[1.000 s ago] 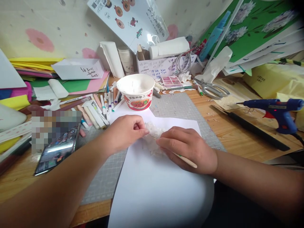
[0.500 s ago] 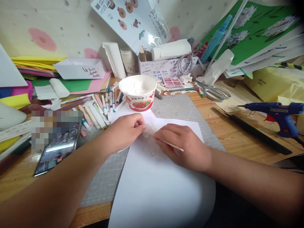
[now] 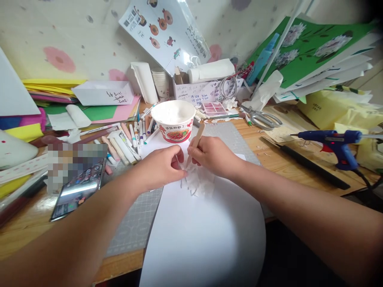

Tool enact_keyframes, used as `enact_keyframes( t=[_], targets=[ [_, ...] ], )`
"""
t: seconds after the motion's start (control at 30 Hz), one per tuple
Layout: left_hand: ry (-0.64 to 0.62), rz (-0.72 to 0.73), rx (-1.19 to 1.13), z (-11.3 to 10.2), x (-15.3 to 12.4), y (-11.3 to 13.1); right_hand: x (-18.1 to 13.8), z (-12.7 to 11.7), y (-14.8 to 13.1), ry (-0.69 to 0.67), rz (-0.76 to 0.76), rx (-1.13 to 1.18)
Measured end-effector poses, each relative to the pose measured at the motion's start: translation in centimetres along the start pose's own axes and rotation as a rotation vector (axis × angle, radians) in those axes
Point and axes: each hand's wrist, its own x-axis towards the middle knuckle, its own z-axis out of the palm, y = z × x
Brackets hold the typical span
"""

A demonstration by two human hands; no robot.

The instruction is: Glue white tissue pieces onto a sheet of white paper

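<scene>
Pinched in my right hand point(image 3: 211, 154) is a wooden craft stick point(image 3: 198, 139), held upright with its lower end down among pale tissue scraps point(image 3: 199, 183). The scraps lie crumpled on a large white paper sheet point(image 3: 203, 235). My left hand point(image 3: 163, 165) is at the left side of the scraps, thumb and curved forefinger apart; the thumb tip touches or nearly touches their edge. Just beyond both hands stands a white paper bowl point(image 3: 176, 133) with a red printed band, its inside smeared with something white.
Markers point(image 3: 136, 135) lie in a heap left of the bowl, near a phone point(image 3: 78, 189). A grey cutting mat point(image 3: 131, 231) is under the paper. On the right are scissors point(image 3: 263, 117), a blue glue gun point(image 3: 335, 139) and a long black object point(image 3: 308, 163).
My right hand has tipped the craft stick from lying low to upright and moved slightly away from me. My left thumb and forefinger have parted. More of the scraps shows.
</scene>
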Motion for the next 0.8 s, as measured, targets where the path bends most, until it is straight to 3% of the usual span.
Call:
enact_keyframes(
  t=[0.3,0.4,0.53,0.6,0.67,0.8],
  targets=[
    [0.082,-0.021,0.117,0.4,-0.3,1.8,0.2,0.3,-1.6,-0.013,-0.132,-0.22],
    [0.084,-0.028,0.122,0.4,-0.2,1.5,0.6,-0.3,-1.1,0.028,-0.078,-0.059],
    [0.088,-0.039,0.113,0.3,-0.3,1.3,0.2,-1.8,0.4,0.21,-0.024,0.397],
    [0.088,-0.033,0.101,0.2,-0.3,1.3,-0.7,-2.3,1.4,0.222,-0.091,0.571],
    [0.089,-0.031,0.092,0.2,-0.3,1.1,-1.9,-2.5,2.4,0.161,-0.2,0.603],
    [0.083,-0.038,0.075,0.3,-0.2,0.8,-4.0,-2.0,3.9,0.104,-0.47,0.326]
  ],
)
